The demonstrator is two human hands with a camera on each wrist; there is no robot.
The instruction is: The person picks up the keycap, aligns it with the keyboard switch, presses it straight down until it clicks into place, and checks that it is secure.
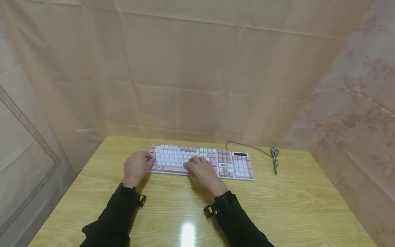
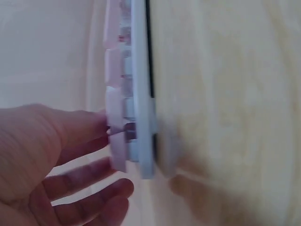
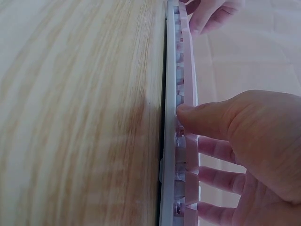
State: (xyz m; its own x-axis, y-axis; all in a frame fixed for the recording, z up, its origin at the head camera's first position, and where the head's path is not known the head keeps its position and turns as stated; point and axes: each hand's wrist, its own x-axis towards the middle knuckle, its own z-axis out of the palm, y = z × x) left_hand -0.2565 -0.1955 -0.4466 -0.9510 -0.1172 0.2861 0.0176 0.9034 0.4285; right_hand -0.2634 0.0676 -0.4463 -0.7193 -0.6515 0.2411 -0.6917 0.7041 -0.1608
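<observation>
A white keyboard [image 1: 172, 159] with pink and white keycaps lies near the table's far edge. My left hand [image 1: 137, 168] is at its left end. In the left wrist view, the left thumb touches pink keys [image 2: 114, 101] in the front row, and loosely bent fingers spread beyond the keyboard's end. My right hand [image 1: 203, 174] lies over the keys right of the middle. The right wrist view shows its thumb [image 3: 197, 117] against the front row by the long pink space bar [image 3: 189, 61], with the other fingers on the keys behind.
A thin cable [image 1: 250, 146] runs from the keyboard's back edge to a tied bundle [image 1: 274, 157] on the right. The wooden table [image 1: 293, 209] meets a beige cloth [image 1: 197, 75] behind it. Patterned cloth [image 1: 348, 120] hangs at the right.
</observation>
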